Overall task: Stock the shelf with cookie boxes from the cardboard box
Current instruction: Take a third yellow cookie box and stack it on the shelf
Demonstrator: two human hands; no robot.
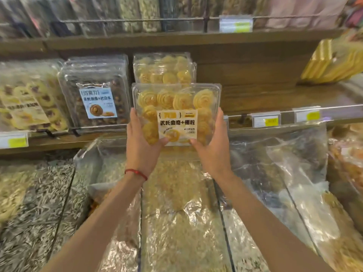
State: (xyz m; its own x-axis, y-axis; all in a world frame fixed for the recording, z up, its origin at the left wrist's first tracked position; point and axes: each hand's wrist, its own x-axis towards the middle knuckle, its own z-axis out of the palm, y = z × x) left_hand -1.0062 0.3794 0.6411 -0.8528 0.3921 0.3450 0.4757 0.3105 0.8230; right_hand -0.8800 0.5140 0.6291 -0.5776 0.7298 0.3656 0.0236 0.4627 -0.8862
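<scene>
Holding a clear cookie box [175,112] upright between them, the left hand [139,146] and right hand [213,152] each clamp a lower side, every grip pinching the box with thumbs on its labelled front. It sits at the front rail of the wooden shelf [255,95], just before a matching box [164,68] standing farther back. Left of it stand dark cookie boxes [96,93]. Near, foil-covered bins [182,213] spread below.
</scene>
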